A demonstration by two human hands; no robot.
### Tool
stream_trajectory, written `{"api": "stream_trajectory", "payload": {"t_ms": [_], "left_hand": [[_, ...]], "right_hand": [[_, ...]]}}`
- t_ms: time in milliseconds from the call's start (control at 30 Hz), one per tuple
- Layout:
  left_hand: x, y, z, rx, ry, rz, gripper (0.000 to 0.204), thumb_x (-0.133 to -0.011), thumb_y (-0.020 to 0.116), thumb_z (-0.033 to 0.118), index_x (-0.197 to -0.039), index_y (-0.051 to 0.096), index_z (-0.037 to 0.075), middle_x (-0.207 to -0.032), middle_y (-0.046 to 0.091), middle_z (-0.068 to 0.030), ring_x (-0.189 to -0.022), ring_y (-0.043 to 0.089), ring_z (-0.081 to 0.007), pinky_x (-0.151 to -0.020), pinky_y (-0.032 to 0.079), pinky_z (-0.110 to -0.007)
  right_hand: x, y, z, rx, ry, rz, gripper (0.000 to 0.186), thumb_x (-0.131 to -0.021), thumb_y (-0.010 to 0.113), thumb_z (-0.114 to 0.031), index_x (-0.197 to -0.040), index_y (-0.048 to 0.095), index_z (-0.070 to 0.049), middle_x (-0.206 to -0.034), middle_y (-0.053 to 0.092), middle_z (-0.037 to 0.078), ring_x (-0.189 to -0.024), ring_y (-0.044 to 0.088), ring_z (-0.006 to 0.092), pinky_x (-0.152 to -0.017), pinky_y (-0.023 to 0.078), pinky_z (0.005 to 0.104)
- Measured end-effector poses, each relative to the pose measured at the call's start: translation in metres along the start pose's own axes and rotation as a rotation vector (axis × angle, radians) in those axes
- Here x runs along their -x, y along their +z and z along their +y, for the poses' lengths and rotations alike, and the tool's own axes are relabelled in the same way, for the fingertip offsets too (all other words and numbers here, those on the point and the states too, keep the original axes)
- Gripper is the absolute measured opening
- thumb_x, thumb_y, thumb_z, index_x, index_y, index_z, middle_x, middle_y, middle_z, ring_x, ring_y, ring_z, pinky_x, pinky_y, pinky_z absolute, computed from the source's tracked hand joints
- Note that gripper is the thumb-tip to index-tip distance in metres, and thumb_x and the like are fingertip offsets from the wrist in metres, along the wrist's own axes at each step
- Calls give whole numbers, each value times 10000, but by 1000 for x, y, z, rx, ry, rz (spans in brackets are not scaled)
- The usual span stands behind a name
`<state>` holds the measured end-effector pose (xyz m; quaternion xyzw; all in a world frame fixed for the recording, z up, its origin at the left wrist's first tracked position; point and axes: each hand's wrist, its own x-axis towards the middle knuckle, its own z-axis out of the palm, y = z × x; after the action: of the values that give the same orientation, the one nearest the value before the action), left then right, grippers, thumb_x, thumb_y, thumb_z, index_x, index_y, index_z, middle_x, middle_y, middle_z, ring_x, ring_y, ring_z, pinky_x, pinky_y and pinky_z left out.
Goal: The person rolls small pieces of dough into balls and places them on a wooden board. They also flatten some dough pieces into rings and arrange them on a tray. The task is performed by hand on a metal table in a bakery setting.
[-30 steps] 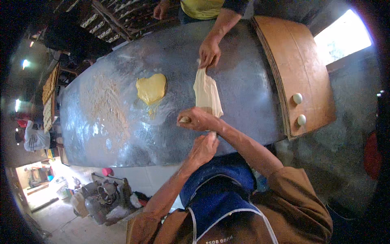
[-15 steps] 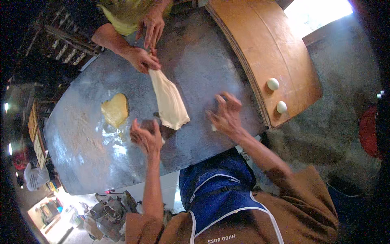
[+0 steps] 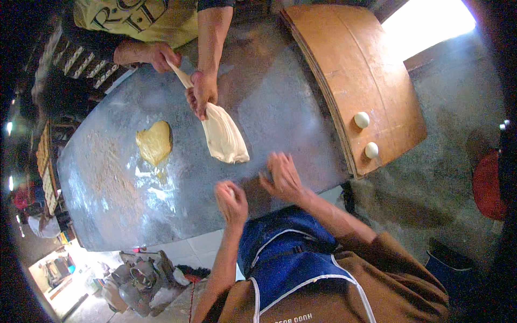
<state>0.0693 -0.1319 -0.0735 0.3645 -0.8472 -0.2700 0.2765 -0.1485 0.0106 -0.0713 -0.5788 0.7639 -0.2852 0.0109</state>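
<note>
My left hand (image 3: 232, 203) is over the near edge of the grey table, its fingers curled in; a small pale bit shows between them, too blurred to name. To its right my right hand (image 3: 284, 177) has its fingers raised and its thumb apart, and I see nothing in it. Beyond both hands hangs a long strip of pale dough (image 3: 224, 134). Another person grips it, one hand (image 3: 203, 91) round its middle and the other hand (image 3: 160, 57) at its narrow far end. My hands do not touch this strip.
A yellowish lump of dough (image 3: 154, 142) lies on the grey table (image 3: 258, 81), left of the strip. Flour (image 3: 107, 167) dusts the left side. A stack of brown boards (image 3: 355, 64) at the right carries two pale round balls (image 3: 362, 119). Machinery (image 3: 140, 280) stands at lower left.
My hands have come closer together and nearer to my body; the left moved right and its fingers curled. The other person now grips the strip farther down, with the other hand pulled away left.
</note>
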Motion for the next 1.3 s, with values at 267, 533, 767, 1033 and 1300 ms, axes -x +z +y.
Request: {"api": "stream_trajectory", "payload": {"t_ms": [267, 533, 767, 1033, 1300], "left_hand": [[-30, 1, -11, -1, -267, 122, 229, -853, 651, 88, -914, 441, 17, -832, 475, -150, -774, 505, -340, -733, 405, -473], [-21, -9, -19, -74, 1, 14, 209, -818, 643, 32, -891, 448, 38, -864, 483, -149, -795, 497, -337, -723, 409, -444], [4, -4, -14, -60, 75, 32, 205, -850, 643, 47, -913, 449, 22, -883, 492, -152, -811, 507, -341, -729, 416, -441], [9, -34, -28, -5, -81, -11, 238, -821, 678, 53, -955, 482, 31, -926, 550, -158, -887, 547, -341, -803, 441, -436], [6, -68, 22, 752, -528, -259, 481, -810, 735, 55, -1213, 473, 64, -1010, 681, -138, -893, 647, -200, -779, 515, -312]], "right_hand": [[-25, -16, 34, 175, 112, -38, 404, -756, 753, -242, -1020, 544, -20, -1032, 541, 192, -969, 502, 392, -886, 411, 485], [-13, -19, 52, 11, 5, -23, 402, -734, 745, -235, -973, 510, -15, -939, 500, 190, -923, 478, 383, -796, 389, 491], [11, -11, 49, -116, -73, -42, 324, -743, 713, -153, -918, 477, -14, -810, 436, 161, -791, 461, 347, -705, 384, 468], [9, -20, 41, 15, 4, 12, 223, -746, 666, -79, -933, 562, -16, -877, 529, 203, -823, 524, 388, -749, 457, 500], [32, -64, 9, -60, 282, -89, 278, -783, 686, -88, -1037, 598, -15, -918, 574, 153, -869, 567, 367, -764, 493, 443]]}}
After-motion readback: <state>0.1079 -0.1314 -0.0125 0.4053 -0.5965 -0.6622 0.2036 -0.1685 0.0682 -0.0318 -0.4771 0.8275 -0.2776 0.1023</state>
